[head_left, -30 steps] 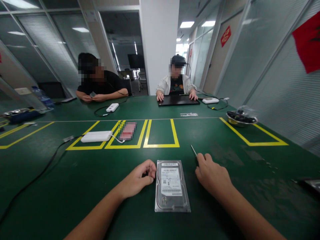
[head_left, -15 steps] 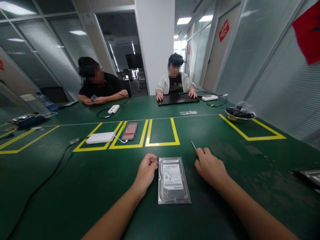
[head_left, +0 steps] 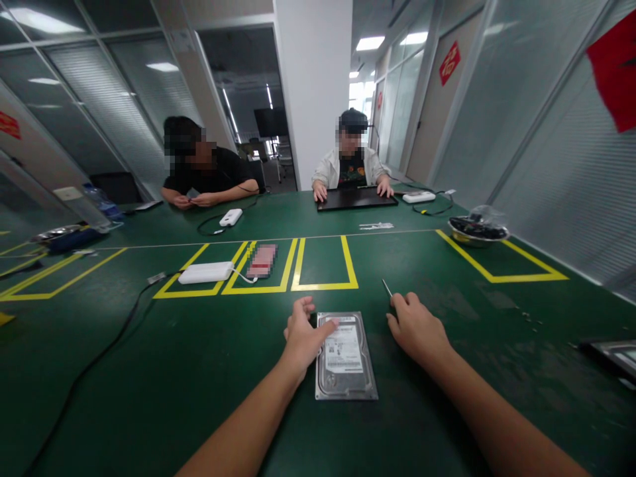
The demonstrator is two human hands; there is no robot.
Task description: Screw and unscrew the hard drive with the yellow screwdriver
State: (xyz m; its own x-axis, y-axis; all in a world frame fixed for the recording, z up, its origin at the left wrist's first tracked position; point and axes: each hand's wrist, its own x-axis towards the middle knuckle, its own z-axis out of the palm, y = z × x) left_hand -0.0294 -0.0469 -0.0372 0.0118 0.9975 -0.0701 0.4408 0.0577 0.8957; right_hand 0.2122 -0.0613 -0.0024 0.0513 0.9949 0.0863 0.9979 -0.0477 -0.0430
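There are two grips [head_left: 302,339] [head_left: 420,329], with one hard drive [head_left: 345,377] at the left and one tool [head_left: 387,288] in the right. Beyond the left grip: one phone [head_left: 262,263], two white boxes [head_left: 205,272] [head_left: 231,217]. Beyond the right: one white box [head_left: 419,197], one bowl [head_left: 474,241]. Two people [head_left: 223,165] [head_left: 326,169].

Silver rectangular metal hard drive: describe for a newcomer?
On the green tabletop, look low centre, between the bare left hand and bare right hand. The silver rectangular metal hard drive lies flat there. Unlike the right hand's slim metal-shafted tool, it bears a white printed label.
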